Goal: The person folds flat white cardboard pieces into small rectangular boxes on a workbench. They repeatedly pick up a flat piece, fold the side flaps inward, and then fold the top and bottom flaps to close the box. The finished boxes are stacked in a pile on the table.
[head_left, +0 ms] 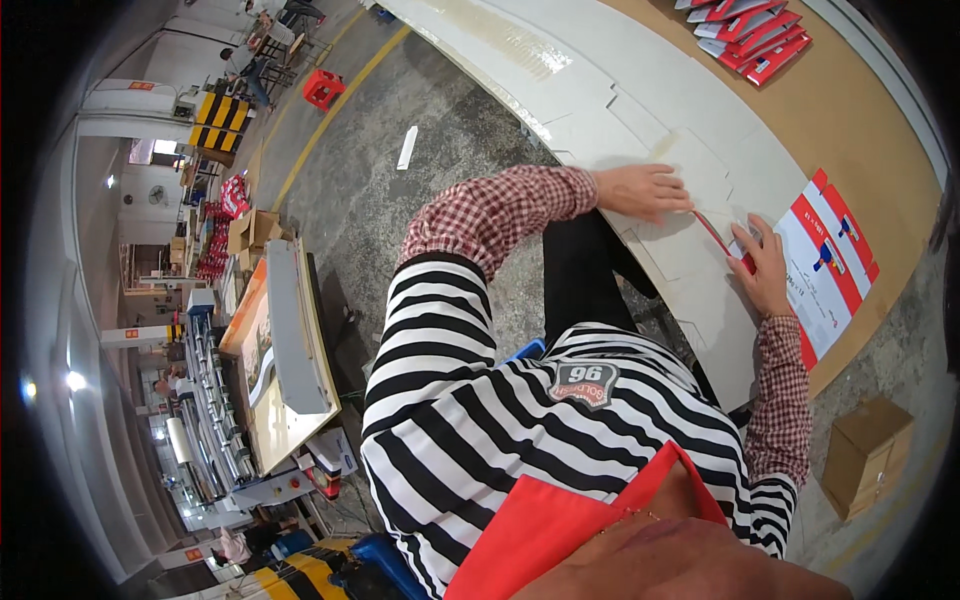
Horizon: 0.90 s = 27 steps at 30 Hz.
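Note:
My left hand [643,192] lies flat on the white worktop [625,125], palm down and fingers stretched out, its fingertips at the end of a narrow red edge. That edge runs toward my right hand [765,268], whose fingers bend around a small red-and-white card [742,246]. Part of the card is hidden under the fingers. Just right of this hand, flat printed red-and-white box blanks [822,262] with blue pictures lie overlapping on brown board. A fanned pile of folded red-and-white cartons [755,38] sits at the far right end of the table.
A brown cardboard box [868,455] stands on the floor to the right. Behind on the left is a roller machine [207,400] with a flat bed. A red stool [322,89] and a white scrap [407,148] are on the concrete floor. Other people sit far off.

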### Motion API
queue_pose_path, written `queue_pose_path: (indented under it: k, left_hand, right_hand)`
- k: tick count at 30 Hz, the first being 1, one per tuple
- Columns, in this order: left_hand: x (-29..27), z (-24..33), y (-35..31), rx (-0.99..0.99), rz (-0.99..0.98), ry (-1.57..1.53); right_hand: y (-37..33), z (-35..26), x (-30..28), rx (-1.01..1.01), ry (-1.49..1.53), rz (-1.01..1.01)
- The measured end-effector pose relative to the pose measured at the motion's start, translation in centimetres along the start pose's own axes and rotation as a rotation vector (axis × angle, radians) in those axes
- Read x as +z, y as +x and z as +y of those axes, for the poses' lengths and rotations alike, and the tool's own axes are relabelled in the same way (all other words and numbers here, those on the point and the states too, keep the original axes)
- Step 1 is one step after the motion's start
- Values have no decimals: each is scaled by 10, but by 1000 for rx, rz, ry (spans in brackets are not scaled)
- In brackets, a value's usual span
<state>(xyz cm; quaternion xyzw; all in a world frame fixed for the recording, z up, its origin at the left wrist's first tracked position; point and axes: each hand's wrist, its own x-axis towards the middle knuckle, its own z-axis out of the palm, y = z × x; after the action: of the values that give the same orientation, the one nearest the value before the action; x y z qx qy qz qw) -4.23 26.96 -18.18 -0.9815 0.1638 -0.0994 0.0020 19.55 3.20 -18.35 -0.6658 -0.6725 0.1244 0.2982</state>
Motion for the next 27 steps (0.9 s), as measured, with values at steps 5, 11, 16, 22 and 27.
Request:
queue_pose_path:
  k: [5,11,16,22,27]
  left_hand:
    - [4,-6,28,-632,123,-100]
    - [38,51,66,-1460,1141,-739]
    - [30,42,71,-1508,1161,-1455]
    - [23,33,106,-810,630,-655]
    - [30,26,127,-179,162,-283]
  right_hand:
    - [-6,10,6,-19,-31,28]
    - [-9,16,7,-13,-24,18]
    - [-9,17,12,-21,-8,50]
    - [-7,10,2,14,-59,-68]
    - [-27,5,-14,92,-218,-16]
